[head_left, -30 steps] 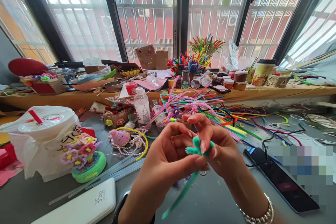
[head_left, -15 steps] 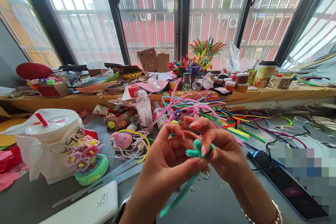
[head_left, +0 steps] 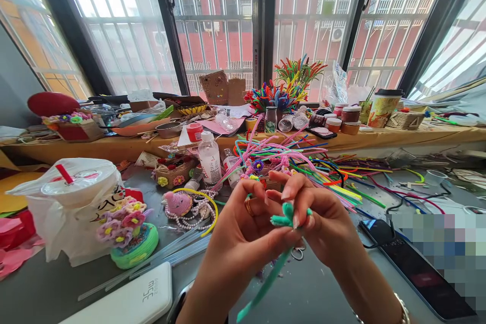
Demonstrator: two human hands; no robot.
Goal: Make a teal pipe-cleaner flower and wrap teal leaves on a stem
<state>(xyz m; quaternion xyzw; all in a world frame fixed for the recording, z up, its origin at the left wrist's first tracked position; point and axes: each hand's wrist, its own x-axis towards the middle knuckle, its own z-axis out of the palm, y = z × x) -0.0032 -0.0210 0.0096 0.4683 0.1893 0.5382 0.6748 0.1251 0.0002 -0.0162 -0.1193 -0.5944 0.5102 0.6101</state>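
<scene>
A green pipe cleaner [head_left: 274,277] is pinched between both hands at the middle of the view. Its upper part is folded into short loops that stick out above the fingertips, and a long straight tail hangs down toward the lower left. My left hand [head_left: 246,235] grips it from the left between thumb and fingers, with a ring on one finger. From the right, my right hand [head_left: 319,215] pinches the loops with thumb and index finger, its other fingers curled. The fingers partly cover where the loops meet. Behind the hands lies a heap of coloured pipe cleaners [head_left: 281,154].
At the left stand a bagged drink cup [head_left: 74,187] and a crocheted flower pot [head_left: 132,248]. A white power bank [head_left: 125,298] lies at the front left, a black phone [head_left: 421,273] at the right. A plastic bottle [head_left: 209,159] stands behind, before a cluttered ledge [head_left: 364,136].
Both hands keep their pinch on the green pipe cleaner, and its tail has swung slightly to the right. The whole view has shifted a little.
</scene>
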